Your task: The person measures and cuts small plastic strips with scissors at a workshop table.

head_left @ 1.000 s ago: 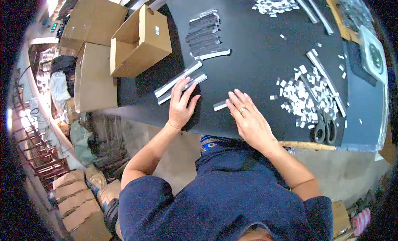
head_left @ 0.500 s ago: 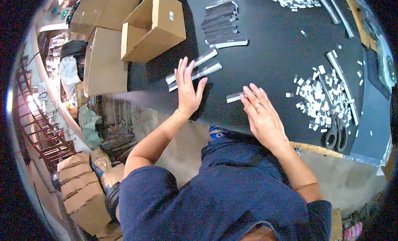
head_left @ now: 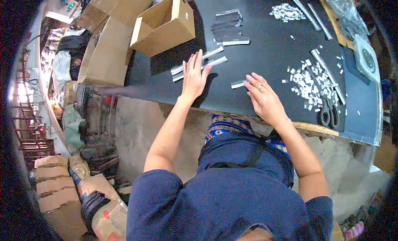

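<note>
My left hand [head_left: 193,78] lies over two flat black-and-white strips [head_left: 216,60], its fingers stretched out and the thumb spread to the side. Both ends of these strips stick out past the fingers. My right hand [head_left: 267,101], with a ring on one finger, rests flat with its fingertips on a shorter black-and-white strip [head_left: 238,84]. The right end of that strip is hidden under the fingers. Beyond the hands lies a stacked row of similar strips [head_left: 227,28] on the black tabletop [head_left: 265,46].
Right of my right hand are a heap of small white pieces [head_left: 309,84], black-handled scissors [head_left: 326,115] and a long strip [head_left: 328,77]. Another white heap [head_left: 287,12] and two long strips [head_left: 313,18] lie farther back. An open cardboard box [head_left: 174,31] stands at the back left.
The camera view has shifted, so the table's contents appear slightly higher. My left hand sits a little farther right along the two strips; my right hand stays on the short strip.
</note>
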Demonstrator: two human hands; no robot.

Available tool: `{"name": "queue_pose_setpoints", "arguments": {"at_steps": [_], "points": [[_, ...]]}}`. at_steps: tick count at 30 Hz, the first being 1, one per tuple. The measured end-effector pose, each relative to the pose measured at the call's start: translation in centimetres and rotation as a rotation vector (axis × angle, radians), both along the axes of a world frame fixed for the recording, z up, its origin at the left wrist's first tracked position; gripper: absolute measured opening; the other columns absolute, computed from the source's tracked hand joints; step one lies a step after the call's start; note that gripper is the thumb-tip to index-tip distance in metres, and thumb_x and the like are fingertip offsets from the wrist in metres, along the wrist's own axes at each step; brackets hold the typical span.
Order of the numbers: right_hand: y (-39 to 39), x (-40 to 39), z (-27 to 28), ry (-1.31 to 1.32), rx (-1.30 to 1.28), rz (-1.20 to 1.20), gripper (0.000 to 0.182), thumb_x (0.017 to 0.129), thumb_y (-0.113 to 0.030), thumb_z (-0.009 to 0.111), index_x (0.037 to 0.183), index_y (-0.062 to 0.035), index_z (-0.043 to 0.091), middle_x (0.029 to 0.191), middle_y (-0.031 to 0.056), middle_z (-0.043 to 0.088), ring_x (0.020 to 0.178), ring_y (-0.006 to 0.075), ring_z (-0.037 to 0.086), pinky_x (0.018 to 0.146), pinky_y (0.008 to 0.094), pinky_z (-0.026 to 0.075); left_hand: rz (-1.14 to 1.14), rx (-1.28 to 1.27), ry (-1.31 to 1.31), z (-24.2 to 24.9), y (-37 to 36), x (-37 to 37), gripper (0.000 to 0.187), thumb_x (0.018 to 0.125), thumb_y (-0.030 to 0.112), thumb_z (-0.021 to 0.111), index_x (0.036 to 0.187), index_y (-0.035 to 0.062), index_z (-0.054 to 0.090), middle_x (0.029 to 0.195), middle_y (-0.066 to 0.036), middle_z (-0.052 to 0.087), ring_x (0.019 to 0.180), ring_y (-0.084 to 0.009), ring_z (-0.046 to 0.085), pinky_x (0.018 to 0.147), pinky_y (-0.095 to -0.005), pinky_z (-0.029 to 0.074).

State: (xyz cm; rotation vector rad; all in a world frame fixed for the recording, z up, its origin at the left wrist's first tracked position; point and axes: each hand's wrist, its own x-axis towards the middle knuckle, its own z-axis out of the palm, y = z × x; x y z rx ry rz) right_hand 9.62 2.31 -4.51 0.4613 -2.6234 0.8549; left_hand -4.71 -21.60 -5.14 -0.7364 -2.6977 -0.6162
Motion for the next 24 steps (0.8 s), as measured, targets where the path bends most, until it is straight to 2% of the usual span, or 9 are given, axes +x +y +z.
{"name": "queue_pose_setpoints", "arguments": {"at_steps": [5, 10, 11, 12, 14, 15, 18, 19, 24], "points": [[-0.1, 0.0, -0.1, 0.02, 0.009, -0.007, 0.032, 0.088, -0.007, 0.056, 0.119, 0.0011, 0.057, 0.132, 0.0173, 0.052, 0.129, 0.0344, 0.043, 0.11, 0.0427, 0.034, -0.022, -0.017, 0.009, -0.4, -0.2, 0.0, 0.058, 0.096, 0.042, 0.047, 0.142, 0.0071, 0.038, 0.143, -0.02, 0.039, 0.135, -0.0361, 0.032, 0.111, -0.0562, 0.018], [-0.1, -0.1, -0.2, 0.038, -0.022, -0.007, 0.031, 0.087, -0.008, 0.058, 0.117, -0.0002, 0.058, 0.129, 0.0161, 0.055, 0.127, 0.0336, 0.044, 0.109, 0.0417, 0.035, -0.004, -0.009, 0.151, 0.4, 0.0, 0.1, 0.05, 0.095, 0.033, 0.053, 0.138, 0.0084, 0.045, 0.144, -0.019, 0.038, 0.135, -0.0359, 0.033, 0.11, -0.0581, 0.018], [-0.1, 0.0, -0.1, 0.034, -0.017, -0.002, 0.031, 0.087, -0.008, 0.058, 0.117, -0.0002, 0.058, 0.129, 0.0161, 0.055, 0.127, 0.0336, 0.044, 0.109, 0.0417, 0.035, -0.024, 0.063, 0.176, 0.8, 0.1, 0.3, 0.042, 0.091, 0.023, 0.059, 0.129, 0.0061, 0.054, 0.136, -0.018, 0.047, 0.129, -0.0334, 0.042, 0.11, -0.0556, 0.023], [-0.1, 0.0, 0.1, 0.028, -0.032, -0.008, 0.031, 0.087, -0.008, 0.058, 0.117, -0.0005, 0.058, 0.128, 0.016, 0.055, 0.127, 0.0338, 0.045, 0.108, 0.0417, 0.036, -0.018, 0.067, 0.172, 0.7, -0.1, 0.3, 0.042, 0.091, 0.023, 0.059, 0.129, 0.0061, 0.054, 0.136, -0.018, 0.047, 0.129, -0.0334, 0.042, 0.11, -0.0556, 0.023], [-0.3, -0.1, 0.4, 0.017, -0.041, -0.006, 0.031, 0.086, -0.008, 0.059, 0.116, -0.0009, 0.058, 0.128, 0.0158, 0.055, 0.127, 0.034, 0.045, 0.108, 0.0417, 0.036, -0.184, 0.102, 0.106, 0.5, -0.6, 0.2, 0.037, 0.087, 0.013, 0.063, 0.123, 0.0066, 0.059, 0.127, -0.015, 0.057, 0.121, -0.0312, 0.051, 0.109, -0.0523, 0.026], [-0.3, -0.1, 0.4, 0.016, -0.034, -0.008, 0.031, 0.086, -0.007, 0.059, 0.116, -0.0008, 0.058, 0.128, 0.0159, 0.055, 0.126, 0.0342, 0.045, 0.108, 0.0417, 0.036, -0.197, 0.119, 0.19, 1.1, -0.1, 0.8, 0.033, 0.085, 0.009, 0.064, 0.118, 0.0042, 0.062, 0.116, -0.015, 0.064, 0.112, -0.031, 0.057, 0.106, -0.0471, 0.033], [-0.3, -0.2, 0.3, 0.017, -0.027, -0.014, 0.031, 0.085, -0.006, 0.06, 0.115, -0.0008, 0.058, 0.128, 0.016, 0.055, 0.126, 0.0343, 0.045, 0.108, 0.0419, 0.036, -0.183, 0.16, 0.163, 0.5, -0.2, 0.7, 0.031, 0.086, 0.008, 0.063, 0.116, 0.0036, 0.063, 0.116, -0.015, 0.063, 0.111, -0.0311, 0.057, 0.101, -0.0414, 0.039], [-0.3, -0.2, 0.3, 0.025, -0.026, -0.013, 0.031, 0.085, -0.006, 0.06, 0.115, -0.0008, 0.058, 0.128, 0.016, 0.055, 0.126, 0.0343, 0.045, 0.108, 0.0419, 0.036, -0.181, 0.18, 0.156, 0.5, -0.2, 0.7, 0.027, 0.086, 0.006, 0.061, 0.112, 0.0024, 0.064, 0.114, -0.014, 0.064, 0.107, -0.0306, 0.058, 0.094, -0.0371, 0.044], [-0.3, -0.2, 0.5, 0.003, -0.019, -0.018, 0.031, 0.085, -0.006, 0.06, 0.116, -0.0008, 0.058, 0.129, 0.0162, 0.054, 0.127, 0.0343, 0.045, 0.108, 0.042, 0.036, -0.184, 0.16, 0.16, 0.6, -0.3, 1.2, 0.021, 0.084, 0.005, 0.062, 0.104, 0.0006, 0.067, 0.107, -0.013, 0.066, 0.1, -0.0294, 0.06, 0.088, -0.0362, 0.047]]}}
